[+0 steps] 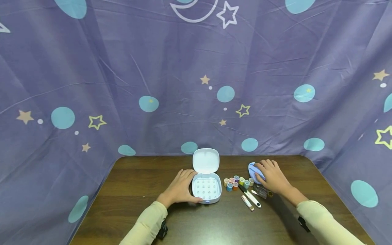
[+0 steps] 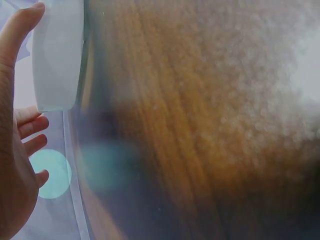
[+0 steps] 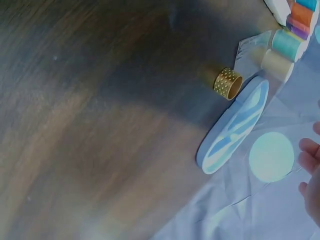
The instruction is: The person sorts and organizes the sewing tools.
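1. Box (image 1: 214, 201) sits on the counter (image 1: 128, 217), lid (image 1: 206, 160) raised, probably giving you access to its pegs (image 1: 209, 186).
2. Your left hand (image 1: 180, 190) grips it between thumb and fingers, likely for steadiness.
3. Your right hand (image 1: 273, 177) hovers over the blue case (image 1: 251, 170), fingers relaxed, holding nothing.
4. Spools (image 1: 241, 181) cluster between both hands, seemingly for easy reach.

Cream long sleeves, creased: left sleeve (image 1: 146, 220), right sleeve (image 1: 321, 217). Small black device at each sleeve's inner edge, left device (image 1: 163, 230), right device (image 1: 304, 224). Left hand (image 1: 180, 189), right hand (image 1: 273, 177) bare.
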Demonstrator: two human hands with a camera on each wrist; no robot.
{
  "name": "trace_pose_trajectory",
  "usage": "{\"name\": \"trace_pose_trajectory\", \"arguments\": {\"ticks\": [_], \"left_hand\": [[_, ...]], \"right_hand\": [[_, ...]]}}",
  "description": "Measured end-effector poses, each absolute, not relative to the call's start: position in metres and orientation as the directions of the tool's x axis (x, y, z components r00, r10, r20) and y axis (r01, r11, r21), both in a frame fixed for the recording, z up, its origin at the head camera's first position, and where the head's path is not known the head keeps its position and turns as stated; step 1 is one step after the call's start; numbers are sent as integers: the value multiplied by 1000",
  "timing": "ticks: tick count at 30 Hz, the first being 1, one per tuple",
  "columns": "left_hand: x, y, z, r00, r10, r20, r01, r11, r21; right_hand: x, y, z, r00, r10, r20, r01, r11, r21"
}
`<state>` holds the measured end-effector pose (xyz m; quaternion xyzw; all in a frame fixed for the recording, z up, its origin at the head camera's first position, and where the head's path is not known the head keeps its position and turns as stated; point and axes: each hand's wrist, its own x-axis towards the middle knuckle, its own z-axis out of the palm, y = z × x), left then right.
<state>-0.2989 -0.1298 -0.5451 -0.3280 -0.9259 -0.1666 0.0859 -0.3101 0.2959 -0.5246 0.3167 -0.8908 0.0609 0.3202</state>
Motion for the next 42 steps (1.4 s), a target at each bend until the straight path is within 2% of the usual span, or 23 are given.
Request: {"name": "trace_pose_trajectory", "arguments": {"ticks": [4, 9, 20, 29, 42], "left_hand": [[-299, -130, -547, -774, 575, 264, 632, 732, 257], [-299, -131, -548, -777, 573, 260, 628, 732, 264], [-299, -131, -549, -780, 570, 258, 624, 735, 265], [-299, -131, -548, -779, 571, 260, 627, 727, 280], [-297, -130, -546, -786, 568, 246, 618, 731, 289]], "right_hand": [[-309, 294, -525, -529, -606, 595, -644, 742, 183], [-305, 293, -527, -499, -680, 536, -680, 692, 245], [-304, 294, -540, -510, -727, 460, -683, 667, 297], [-307, 297, -548, -518, -726, 453, -665, 675, 320], [-313, 293, -554, -511, -714, 478, -689, 673, 270]]}}
